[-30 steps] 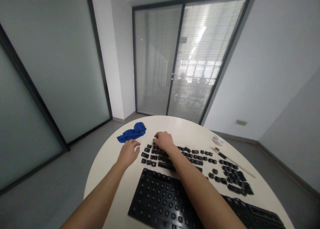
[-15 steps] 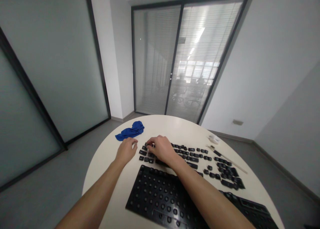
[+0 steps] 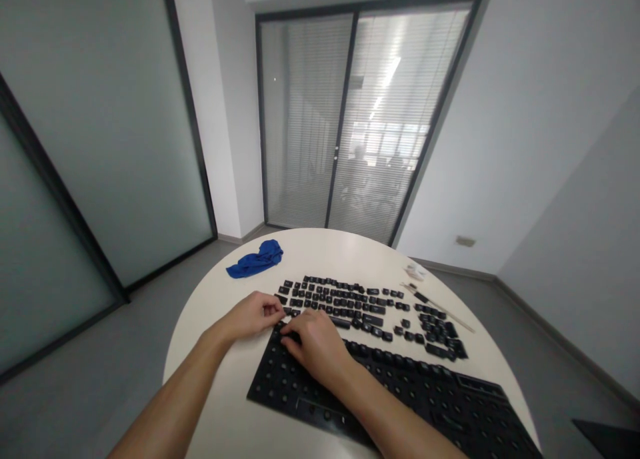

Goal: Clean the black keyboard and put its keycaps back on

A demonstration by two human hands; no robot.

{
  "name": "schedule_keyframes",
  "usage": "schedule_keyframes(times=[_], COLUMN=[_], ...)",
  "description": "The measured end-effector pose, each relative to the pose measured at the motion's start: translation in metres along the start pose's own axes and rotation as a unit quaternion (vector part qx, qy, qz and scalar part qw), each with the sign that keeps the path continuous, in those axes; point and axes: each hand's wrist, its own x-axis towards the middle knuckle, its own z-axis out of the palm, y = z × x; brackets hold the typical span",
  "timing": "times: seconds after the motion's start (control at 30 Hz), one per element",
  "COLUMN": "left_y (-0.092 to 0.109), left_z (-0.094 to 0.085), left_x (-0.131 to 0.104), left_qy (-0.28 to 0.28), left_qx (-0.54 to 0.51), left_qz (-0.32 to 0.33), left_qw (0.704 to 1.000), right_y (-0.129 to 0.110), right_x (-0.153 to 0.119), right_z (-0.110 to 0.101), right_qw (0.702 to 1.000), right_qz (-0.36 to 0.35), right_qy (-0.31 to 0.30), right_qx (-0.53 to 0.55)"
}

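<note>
A black keyboard base [image 3: 430,392] with rows of bare key posts lies at the near side of the round table. My right hand [image 3: 317,345] is over its upper left corner, thumb and fingertips closed on a small black keycap that the fingers mostly cover. Just left of that corner is my left hand [image 3: 255,314], its fingers curled together and no object visible in them. Loose black keycaps [image 3: 345,295] lie in rows beyond both hands. Part of the base is covered by my right hand and forearm.
A crumpled blue cloth [image 3: 256,259] lies at the far left of the white table [image 3: 220,392]. At the right are a thin brush-like tool [image 3: 440,304], a small white item [image 3: 415,272] and another cluster of keycaps [image 3: 440,332].
My right hand has moved from the upper left keycaps back toward me, onto the keyboard's corner. My left hand has come nearer and slightly right, its fingers closing. The view has shifted slightly.
</note>
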Motion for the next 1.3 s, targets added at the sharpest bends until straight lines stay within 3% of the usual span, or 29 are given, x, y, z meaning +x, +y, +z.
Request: schedule_keyframes(times=[0.23, 0.6, 0.93, 1.3], left_y=[-0.004, -0.002, -0.003, -0.003], left_z=[0.001, -0.002, -0.005, -0.009], left_x=[-0.001, -0.003, -0.002, -0.002], left_qy=[-0.06, -0.061, -0.066, -0.051], left_qx=[-0.05, 0.004, 0.0, 0.021], left_qz=[-0.028, -0.019, -0.005, 0.044], left_qw=[0.997, 0.998, 0.998, 0.998], right_y=[0.003, 0.005, 0.007, 0.008], right_x=[-0.001, -0.003, -0.004, -0.007], right_z=[0.001, 0.002, 0.0, 0.001], right_qw=[1.0, 0.997, 0.989, 0.987], right_qz=[-0.015, 0.022, 0.073, 0.079], right_qy=[0.012, 0.017, 0.071, 0.079], right_qx=[0.016, 0.067, 0.104, 0.119])
